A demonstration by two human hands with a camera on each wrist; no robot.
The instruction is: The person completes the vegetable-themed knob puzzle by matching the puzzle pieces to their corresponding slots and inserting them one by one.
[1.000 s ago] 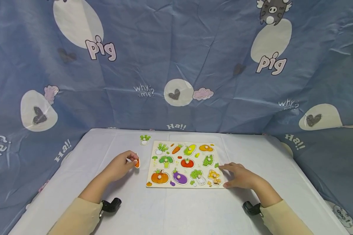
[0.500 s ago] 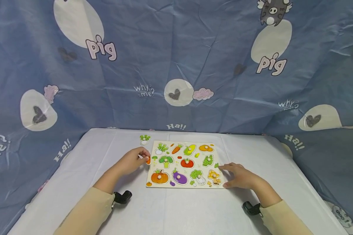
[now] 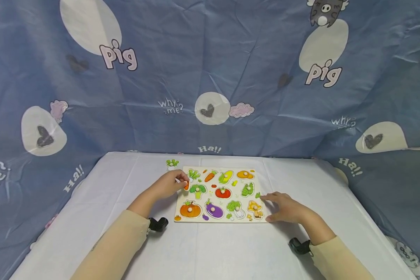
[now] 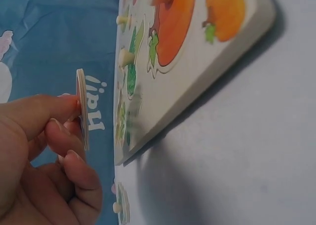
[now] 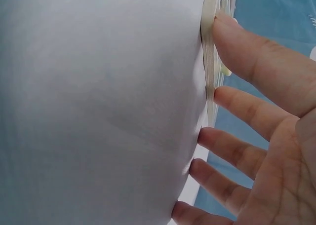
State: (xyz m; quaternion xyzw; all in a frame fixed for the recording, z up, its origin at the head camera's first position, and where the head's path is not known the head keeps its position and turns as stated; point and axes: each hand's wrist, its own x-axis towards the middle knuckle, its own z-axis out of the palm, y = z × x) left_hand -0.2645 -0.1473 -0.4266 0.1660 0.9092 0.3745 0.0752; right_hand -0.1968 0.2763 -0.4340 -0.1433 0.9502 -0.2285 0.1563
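My left hand pinches the knob of a carrot puzzle piece above the left side of a wooden vegetable puzzle board. In the left wrist view, the piece is seen edge-on, apart from the board, between thumb and fingers. My right hand rests at the board's right edge. Its thumb and index finger touch the board edge, and the other fingertips rest on the cloth, as the right wrist view shows. A knobbed radish piece lies beyond the left hand, partly hidden by it.
Knobbed pieces such as a pumpkin, eggplant and tomato sit in the board. The printed carrot recess shows no knob. White cloth covers the table, and a blue printed curtain stands behind.
My left hand has moved right and away from me with the carrot piece, from beside the board to above its left part. The right hand has stayed in place.
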